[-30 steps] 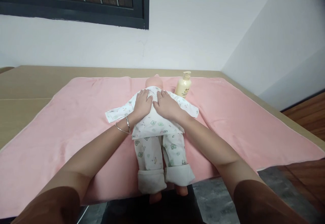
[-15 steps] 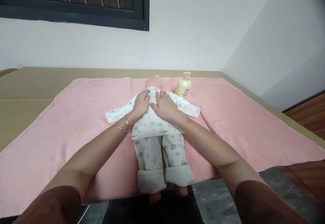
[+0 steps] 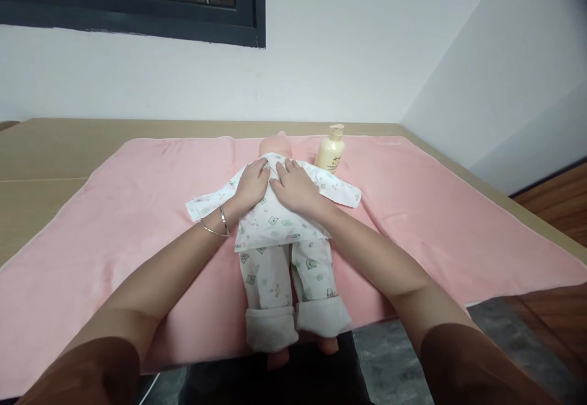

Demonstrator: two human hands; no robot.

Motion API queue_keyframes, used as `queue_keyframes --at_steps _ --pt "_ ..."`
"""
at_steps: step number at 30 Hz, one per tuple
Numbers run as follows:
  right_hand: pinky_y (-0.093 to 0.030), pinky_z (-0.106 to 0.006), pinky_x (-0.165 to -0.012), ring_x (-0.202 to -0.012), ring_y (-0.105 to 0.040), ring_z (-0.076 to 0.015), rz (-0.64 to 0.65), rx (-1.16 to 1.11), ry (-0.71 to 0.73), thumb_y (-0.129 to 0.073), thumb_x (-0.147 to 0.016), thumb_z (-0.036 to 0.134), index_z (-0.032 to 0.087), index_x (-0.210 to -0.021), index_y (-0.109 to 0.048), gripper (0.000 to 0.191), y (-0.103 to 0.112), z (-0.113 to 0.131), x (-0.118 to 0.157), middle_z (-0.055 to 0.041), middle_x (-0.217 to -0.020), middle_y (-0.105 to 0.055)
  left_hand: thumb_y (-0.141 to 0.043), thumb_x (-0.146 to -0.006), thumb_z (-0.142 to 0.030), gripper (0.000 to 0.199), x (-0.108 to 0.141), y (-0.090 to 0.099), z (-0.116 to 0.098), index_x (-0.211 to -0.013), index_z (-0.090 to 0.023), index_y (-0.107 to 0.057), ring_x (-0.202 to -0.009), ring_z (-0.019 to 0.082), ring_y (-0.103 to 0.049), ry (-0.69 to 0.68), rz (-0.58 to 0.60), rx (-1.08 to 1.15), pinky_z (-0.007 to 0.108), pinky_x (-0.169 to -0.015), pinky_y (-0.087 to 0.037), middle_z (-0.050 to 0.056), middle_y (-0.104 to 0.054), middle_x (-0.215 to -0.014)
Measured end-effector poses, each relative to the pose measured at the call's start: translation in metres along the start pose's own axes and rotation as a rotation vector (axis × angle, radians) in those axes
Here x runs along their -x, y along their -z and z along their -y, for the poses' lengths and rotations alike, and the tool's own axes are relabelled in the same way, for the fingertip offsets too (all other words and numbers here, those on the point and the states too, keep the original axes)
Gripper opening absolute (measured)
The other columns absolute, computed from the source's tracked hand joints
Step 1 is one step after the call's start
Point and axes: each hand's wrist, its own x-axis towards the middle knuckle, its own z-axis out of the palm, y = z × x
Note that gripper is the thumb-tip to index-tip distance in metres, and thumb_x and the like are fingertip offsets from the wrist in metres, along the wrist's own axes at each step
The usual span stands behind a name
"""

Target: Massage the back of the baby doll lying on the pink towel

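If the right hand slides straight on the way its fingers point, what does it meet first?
Probably the doll's head: the right hand lies flat on the doll's patterned top, fingers toward the collar, though depth is uncertain.

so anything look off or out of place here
Mostly tidy. The baby doll in white printed pyjamas lies face down on the pink towel, its feet hanging past the table edge. The cream lotion bottle stands upright, nothing spilled.

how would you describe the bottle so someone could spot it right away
Start at the pink towel spread over the tan table. The bottle stands upright near its far edge, just right of the doll. It is the only hard, cream-yellow container there.
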Motion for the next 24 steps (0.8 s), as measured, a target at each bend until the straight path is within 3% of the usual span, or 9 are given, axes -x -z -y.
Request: queue_keyframes --at_steps 4,8,13,19,24 --pt "-0.030 -0.047 -0.120 -0.143 -0.040 -0.0311 -0.035 -0.068 -0.022 -0.026 -0.101 0.032 0.004 -0.145 -0.046 0.055 -0.001 -0.016 -0.019 -0.0212 -0.152 -0.045 -0.035 -0.099 -0.024 0.052 0.017 -0.002 -0.018 -0.144 -0.003 -0.051 -0.148 0.031 -0.037 -0.017 0.012 -0.138 0.050 -0.125 -0.025 0.020 -0.046 -0.153" --pt "-0.028 -0.047 -0.121 -0.144 -0.039 -0.0324 -0.060 -0.041 -0.056 -0.027 -0.101 0.033 0.001 -0.148 -0.041 0.059 -0.004 -0.018 -0.018 -0.0233 -0.152 -0.044 -0.036 -0.098 -0.024 0.055 0.023 -0.003 -0.022 -0.149 -0.006 -0.047 -0.153 0.029 -0.027 -0.034 0.068 -0.116 0.049 -0.128 -0.021 0.016 -0.036 -0.160" --pt "-0.025 -0.049 -0.123 -0.149 -0.030 -0.0352 -0.017 0.000 0.042 -0.030 -0.100 0.032 0.004 -0.152 -0.037 0.060 0.001 -0.007 -0.002 -0.0224 -0.158 -0.036 -0.031 -0.096 -0.023 0.056 0.005 0.002 -0.003 -0.149 -0.013 -0.049 -0.151 0.023 -0.033 0.013 0.056 -0.007 0.047 -0.128 -0.022 0.011 -0.042 -0.158" --pt "-0.029 -0.044 -0.121 -0.142 -0.042 -0.0294 -0.042 -0.117 -0.032 -0.028 -0.101 0.034 0.005 -0.141 -0.050 0.054 0.004 -0.026 -0.022 -0.0191 -0.151 -0.047 -0.033 -0.099 -0.024 0.056 0.024 -0.002 -0.022 -0.149 -0.004 -0.046 -0.154 0.029 -0.026 -0.007 0.057 -0.144 0.047 -0.128 -0.020 0.016 -0.037 -0.160" --pt "-0.030 -0.047 -0.120 -0.145 -0.038 -0.0357 -0.038 0.105 -0.040 -0.029 -0.100 0.028 -0.006 -0.149 -0.037 0.060 0.003 -0.002 0.001 -0.0279 -0.153 -0.042 -0.034 -0.097 -0.026 0.054 0.013 0.003 -0.018 -0.146 -0.006 -0.048 -0.149 0.030 -0.036 0.021 0.064 -0.113 0.049 -0.125 -0.027 0.017 -0.043 -0.156"
